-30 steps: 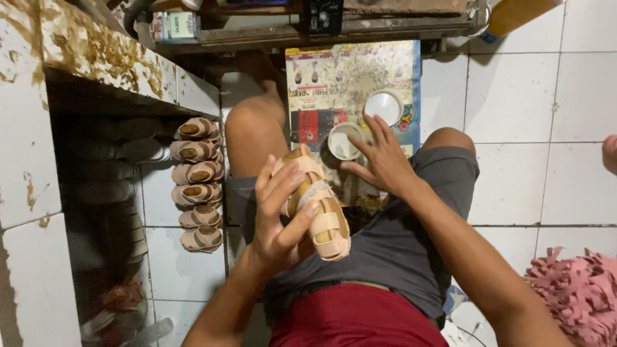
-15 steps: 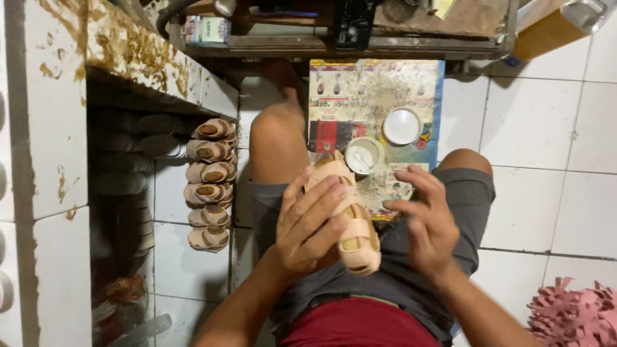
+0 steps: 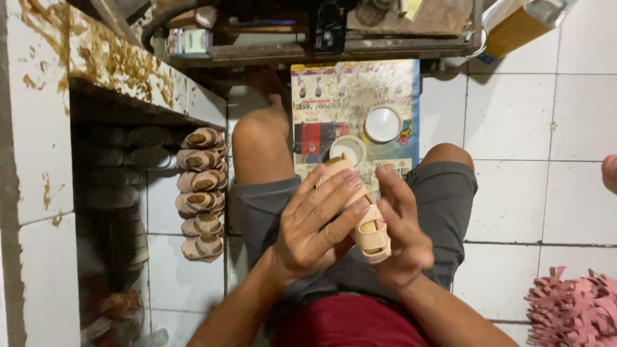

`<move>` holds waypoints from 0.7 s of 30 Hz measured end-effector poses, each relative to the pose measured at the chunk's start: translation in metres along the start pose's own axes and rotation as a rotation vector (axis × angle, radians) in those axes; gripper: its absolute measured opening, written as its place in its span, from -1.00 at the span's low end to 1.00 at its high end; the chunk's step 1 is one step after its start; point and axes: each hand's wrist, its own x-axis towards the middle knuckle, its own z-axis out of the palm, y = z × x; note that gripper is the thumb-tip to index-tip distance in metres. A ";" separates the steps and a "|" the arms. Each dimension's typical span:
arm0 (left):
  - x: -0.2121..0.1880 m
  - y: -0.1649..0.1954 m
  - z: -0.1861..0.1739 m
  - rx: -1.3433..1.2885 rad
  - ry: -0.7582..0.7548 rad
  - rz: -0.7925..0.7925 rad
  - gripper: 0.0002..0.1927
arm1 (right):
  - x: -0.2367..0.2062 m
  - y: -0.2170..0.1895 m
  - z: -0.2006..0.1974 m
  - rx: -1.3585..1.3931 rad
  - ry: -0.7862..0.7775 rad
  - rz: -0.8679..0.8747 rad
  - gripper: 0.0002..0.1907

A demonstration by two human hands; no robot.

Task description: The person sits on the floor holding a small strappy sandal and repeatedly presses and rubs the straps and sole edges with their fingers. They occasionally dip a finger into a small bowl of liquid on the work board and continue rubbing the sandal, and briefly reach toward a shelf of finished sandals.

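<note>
I sit on a tiled floor, looking down at my lap. My left hand (image 3: 315,228) wraps around a small beige sandal upper on a last (image 3: 366,225), fingers over its top. My right hand (image 3: 398,238) presses flat against the sandal's right side, fingers spread upward. Both hands hold the shoe above my grey shorts. Just beyond it a small white round pot (image 3: 348,149) and its white lid (image 3: 383,123) rest on a printed paper sheet (image 3: 321,96).
A row of several similar beige sandals (image 3: 202,193) lines the floor at left beside a stained tiled shelf (image 3: 122,64). A cluttered low workbench (image 3: 321,32) stands ahead. Pink cut pieces (image 3: 572,308) lie at lower right. Another person's foot (image 3: 609,172) shows at the right edge.
My right hand has come back from the white pot and now rests against the sandal's side. My left hand has kept its hold on the shoe.
</note>
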 end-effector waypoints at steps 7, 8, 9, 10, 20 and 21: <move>0.014 0.015 0.000 -0.051 -0.065 -0.066 -0.32 | 0.008 0.007 -0.009 0.050 -0.003 -0.068 -0.39; 0.015 0.017 0.001 -0.090 -0.070 -0.088 -0.30 | 0.010 0.007 -0.009 -0.002 0.040 -0.183 -0.36; 0.016 0.018 0.002 -0.120 -0.071 -0.110 -0.27 | 0.012 0.005 -0.010 -0.046 0.080 -0.301 -0.34; 0.016 0.020 0.001 -0.123 -0.092 -0.124 -0.26 | 0.012 0.004 -0.011 -0.088 0.124 -0.414 -0.32; 0.017 0.028 0.001 -0.237 -0.171 -0.207 -0.18 | 0.003 0.009 -0.021 -0.128 0.074 -0.164 -0.39; 0.017 0.029 0.001 -0.218 -0.195 -0.210 -0.17 | 0.004 0.009 -0.022 -0.075 0.045 -0.129 -0.39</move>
